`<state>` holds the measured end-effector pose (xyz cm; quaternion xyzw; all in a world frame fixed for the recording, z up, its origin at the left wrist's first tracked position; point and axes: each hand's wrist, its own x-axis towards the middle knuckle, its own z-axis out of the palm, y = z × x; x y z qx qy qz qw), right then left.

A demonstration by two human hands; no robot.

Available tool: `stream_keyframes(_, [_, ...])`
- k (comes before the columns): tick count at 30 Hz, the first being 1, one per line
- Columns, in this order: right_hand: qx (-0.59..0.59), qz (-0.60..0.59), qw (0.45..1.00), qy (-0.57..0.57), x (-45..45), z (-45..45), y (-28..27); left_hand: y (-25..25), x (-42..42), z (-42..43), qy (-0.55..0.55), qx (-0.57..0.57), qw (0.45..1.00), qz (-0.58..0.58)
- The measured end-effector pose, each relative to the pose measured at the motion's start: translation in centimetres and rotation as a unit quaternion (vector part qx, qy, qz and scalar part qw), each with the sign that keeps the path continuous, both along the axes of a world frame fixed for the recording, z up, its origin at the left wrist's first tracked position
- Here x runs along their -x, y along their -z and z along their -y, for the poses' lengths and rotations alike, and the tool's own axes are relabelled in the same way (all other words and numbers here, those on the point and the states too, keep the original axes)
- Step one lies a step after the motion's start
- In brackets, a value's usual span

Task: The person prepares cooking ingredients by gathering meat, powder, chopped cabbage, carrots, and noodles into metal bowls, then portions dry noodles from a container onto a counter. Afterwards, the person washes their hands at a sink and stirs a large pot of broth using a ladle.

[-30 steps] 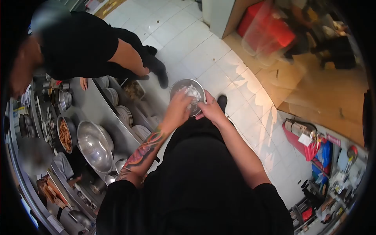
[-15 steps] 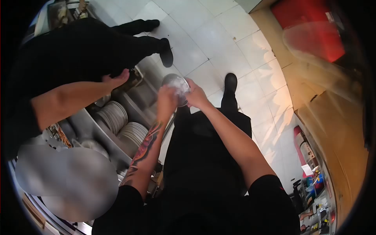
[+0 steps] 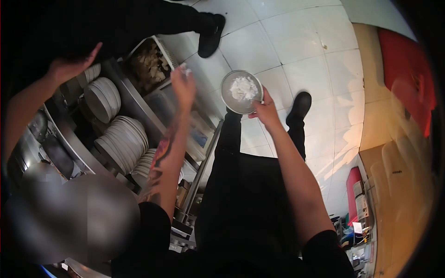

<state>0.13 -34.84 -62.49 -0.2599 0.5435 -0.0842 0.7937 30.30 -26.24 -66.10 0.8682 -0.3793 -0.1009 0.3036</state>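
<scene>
My right hand [image 3: 266, 111] grips the rim of a round, shallow metal bowl [image 3: 225, 95], thumb over the edge. A loose heap of white powder [image 3: 244, 88] lies in the bowl. My left hand [image 3: 184, 87] is raised to the left of the bowl, apart from it. Its fingers are curled together, with a bit of white powder at the fingertips. Just beyond it is a white-rimmed container [image 3: 168, 50] with pale brown pieces [image 3: 150, 65] inside.
Stacks of white plates [image 3: 121, 143] fill the metal shelving at left. Another person's hand [image 3: 69, 69] reaches over that side, and their black shoe [image 3: 212, 36] stands on the tiled floor [image 3: 296, 28]. A brown panel [image 3: 394, 194] and a red object [image 3: 403, 69] are at right.
My left hand has come out of the bowl and moved left toward the container of pale brown pieces. My right hand still holds the bowl, whose white powder now shows plainly.
</scene>
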Motion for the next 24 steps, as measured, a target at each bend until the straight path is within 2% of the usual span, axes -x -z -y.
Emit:
stream_keyframes(1, [0.002, -0.005, 1.0, -0.008, -0.3, -0.2, 0.7, 2.1, -3.0, -1.1, -0.028, -0.012, 0.999, 0.045])
stream_keyframes(2, [-0.002, -0.009, 1.0, -0.019, -0.6, -0.1, 0.9, 3.7, -6.0, -2.3, -0.038, -0.016, 0.998, 0.042])
stream_keyframes(4, [-0.016, -0.02, 0.998, -0.06, -0.8, 0.2, 0.7, 6.2, -9.9, -4.7, -0.193, -0.203, 0.96, -0.02])
stream_keyframes(5, [-0.012, -0.022, 0.997, -0.072, -1.0, 0.2, 0.7, 6.9, -10.1, -5.5, -0.2, -0.205, 0.958, -0.03])
stream_keyframes(7, [-0.019, -0.038, 0.996, -0.074, -1.7, 0.1, -0.4, 7.3, -10.7, -5.8, -0.276, -0.091, 0.952, -0.096])
stream_keyframes(11, [-0.032, -0.038, 0.997, -0.063, -4.4, 0.2, -3.5, 6.8, -10.7, -7.9, -0.209, -0.002, 0.965, -0.158])
stream_keyframes(13, [-0.018, -0.025, 0.998, -0.057, -6.2, 0.6, -4.3, 4.6, -10.9, -7.4, -0.219, -0.091, 0.956, -0.17])
stream_keyframes(14, [-0.015, -0.02, 0.997, -0.067, -7.2, 1.4, -5.0, 4.0, -11.4, -6.9, -0.222, -0.083, 0.957, -0.169])
stream_keyframes(16, [-0.023, -0.02, 0.998, -0.059, -9.4, 3.3, -6.8, 3.6, -12.8, -7.5, -0.283, -0.066, 0.927, -0.238])
stream_keyframes(18, [-0.04, -0.011, 0.996, -0.077, -11.0, 5.4, -7.6, 4.4, -15.5, -9.0, -0.262, -0.099, 0.933, -0.226])
stream_keyframes(20, [-0.054, -0.006, 0.993, -0.105, -12.8, 8.4, -7.4, 3.9, -17.1, -8.6, -0.233, -0.26, 0.906, -0.241])
stream_keyframes(22, [-0.013, 0.015, 0.99, -0.143, -13.3, 10.8, -6.7, 2.3, -17.3, -5.2, -0.274, -0.263, 0.891, -0.247])
stream_keyframes(23, [0.001, 0.015, 0.989, -0.147, -13.1, 11.6, -5.7, 2.6, -17.6, -4.5, -0.312, -0.262, 0.88, -0.243])
stream_keyframes(24, [0.007, 0.006, 0.985, -0.172, -13.1, 12.7, -5.1, 5.7, -18.5, -5.4, -0.326, -0.261, 0.874, -0.249])
